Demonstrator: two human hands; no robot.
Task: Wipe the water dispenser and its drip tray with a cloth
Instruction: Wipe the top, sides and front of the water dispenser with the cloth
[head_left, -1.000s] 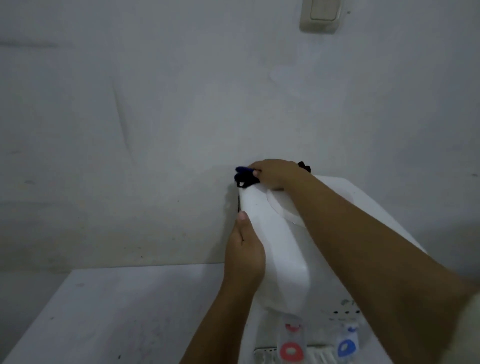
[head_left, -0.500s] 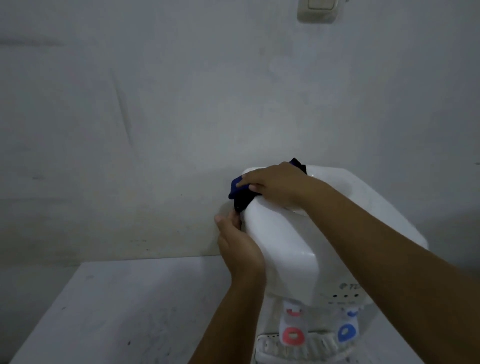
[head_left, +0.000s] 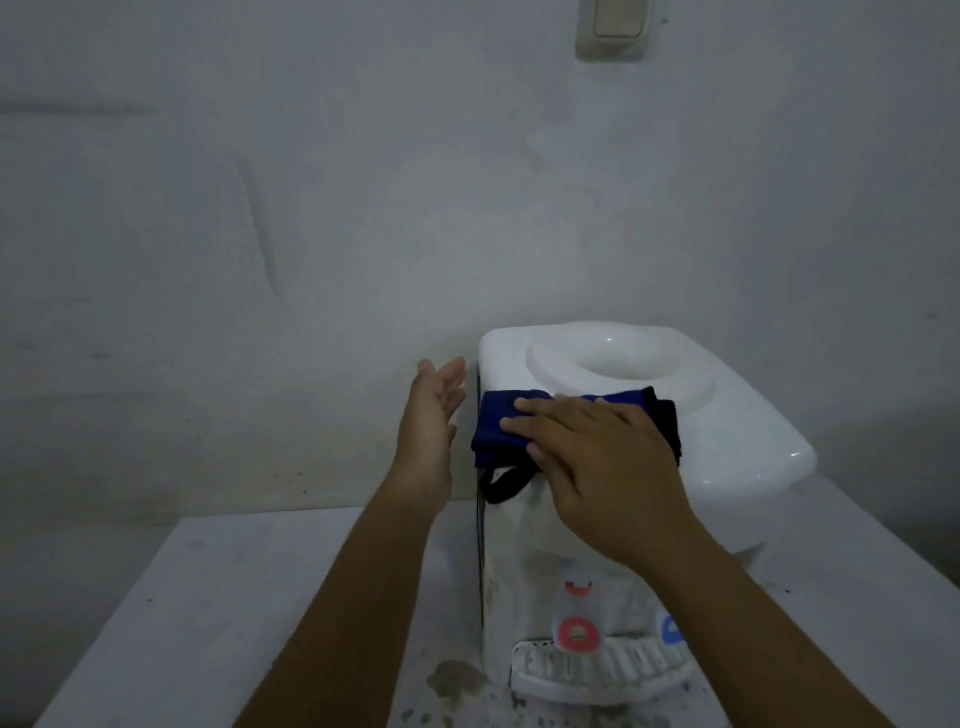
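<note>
A grey plaster wall backed the white table that bore the water dispenser. In the head view, the blue cloth lay lengthwise across the dispenser's top, front-left of the bottle well, pressed under the right hand, fingers flat. The left hand hovered just left of the dispenser, fingers straight, holding nothing. The drip tray sat at the dispenser's foot.

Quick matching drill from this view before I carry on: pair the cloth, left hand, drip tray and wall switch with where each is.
Things:
1. cloth
2. left hand
3. drip tray
4. wall switch

Places:
A. at the dispenser's foot, under the taps
B. high on the wall behind
C. on the dispenser's top, under the right hand
D. open, beside the dispenser's left side

Pairs: 1-C, 2-D, 3-A, 4-B
</note>
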